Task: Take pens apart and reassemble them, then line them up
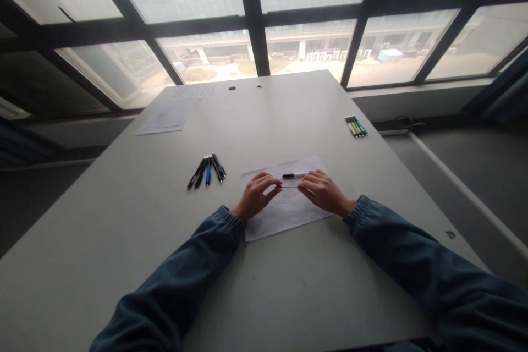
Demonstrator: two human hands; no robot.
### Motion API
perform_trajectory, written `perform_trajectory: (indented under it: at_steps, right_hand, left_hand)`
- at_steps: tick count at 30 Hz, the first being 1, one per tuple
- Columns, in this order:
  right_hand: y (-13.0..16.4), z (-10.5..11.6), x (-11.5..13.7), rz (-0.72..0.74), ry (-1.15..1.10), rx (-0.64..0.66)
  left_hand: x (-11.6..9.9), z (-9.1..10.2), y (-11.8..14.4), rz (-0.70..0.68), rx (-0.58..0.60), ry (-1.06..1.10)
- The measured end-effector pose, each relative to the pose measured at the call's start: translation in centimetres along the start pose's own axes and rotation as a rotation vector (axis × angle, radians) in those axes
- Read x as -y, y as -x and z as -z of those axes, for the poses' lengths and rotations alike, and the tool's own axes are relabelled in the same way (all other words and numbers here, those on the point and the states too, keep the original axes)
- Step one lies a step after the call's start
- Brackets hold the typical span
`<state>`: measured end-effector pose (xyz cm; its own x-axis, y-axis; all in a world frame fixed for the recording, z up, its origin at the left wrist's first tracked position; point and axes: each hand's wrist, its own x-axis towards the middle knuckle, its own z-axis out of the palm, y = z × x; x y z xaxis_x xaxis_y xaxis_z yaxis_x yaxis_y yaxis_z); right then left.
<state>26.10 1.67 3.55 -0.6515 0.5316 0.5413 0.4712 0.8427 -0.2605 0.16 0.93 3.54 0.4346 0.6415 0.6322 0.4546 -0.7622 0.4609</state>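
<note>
A thin dark rod that looks like a pen refill (290, 187) is stretched level between my hands, just above a white sheet of paper (270, 224). My left hand (256, 196) pinches its left end between thumb and fingers. At the other end, my right hand (325, 192) is closed on it in the same way. Behind the rod lies a pen (290, 176) with a black end and a pale barrel, its right part hidden by my right fingers. Faint lines show on the paper.
Left of the paper, several black pens and a blue one (208, 171) lie fanned out on the white table (136, 231). Several coloured pens (356, 126) sit in a row near the right edge. More sheets (165, 116) lie at the back left, before the windows.
</note>
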Motion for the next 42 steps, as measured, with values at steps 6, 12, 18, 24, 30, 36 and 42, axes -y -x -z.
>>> perform_trajectory:
  at_steps: [6,12,18,24,30,36,42]
  right_hand:
    - [0.2,-0.2,0.0,-0.022,-0.014,-0.004]
    - [0.4,-0.5,-0.7,-0.14,-0.036,-0.155]
    - [0.7,-0.8,-1.2,-0.256,-0.036,-0.261]
    - [0.6,-0.8,-1.2,-0.262,-0.025,-0.244]
    - [0.6,-0.8,-1.1,-0.258,-0.032,-0.225]
    - [0.5,-0.6,-1.0,-0.213,-0.01,-0.154]
    - [0.4,-0.6,-0.9,-0.176,0.012,-0.11]
  left_hand:
    - [-0.1,0.1,0.0,-0.012,0.011,0.009]
    - [0.3,0.2,0.2,0.207,-0.091,-0.148]
    - [0.9,0.1,0.3,0.229,0.135,-0.288]
    - [1.4,0.0,0.5,0.223,0.228,-0.278]
    - [1.4,0.0,0.5,0.189,0.152,-0.224]
    - [0.9,0.1,0.2,0.185,0.048,-0.188]
    - [0.5,0.1,0.1,0.168,0.005,-0.161]
